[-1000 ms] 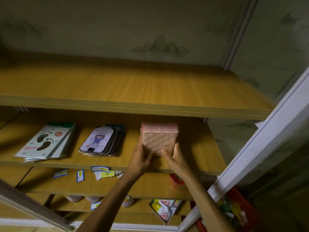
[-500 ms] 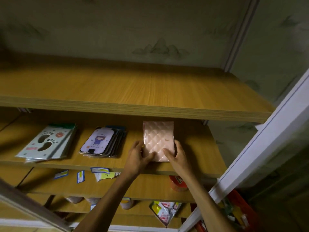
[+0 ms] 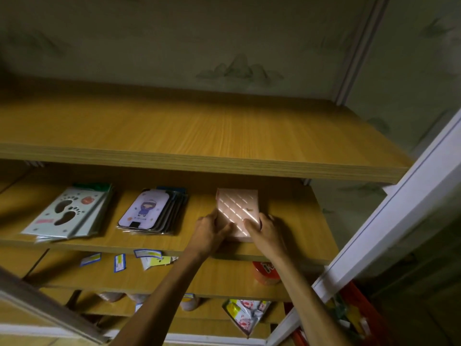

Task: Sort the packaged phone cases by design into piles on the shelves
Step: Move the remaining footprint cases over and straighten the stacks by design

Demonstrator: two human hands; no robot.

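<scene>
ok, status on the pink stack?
Both hands, left and right, on the pink stack. Stack flat on middle shelf, right of cartoon pile. Nothing in the way.

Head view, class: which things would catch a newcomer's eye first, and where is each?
Two hands, left hand and right hand, grip a pink quilted stack on the middle shelf, right of centre. On the same shelf lie a cartoon-girl pile and, farthest left, a footprint pile.

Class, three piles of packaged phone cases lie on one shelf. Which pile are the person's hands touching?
The pink quilted pile, rightmost on the shelf. The left hand and right hand flank it; the footprint pile and cartoon-figure pile lie untouched.
</scene>
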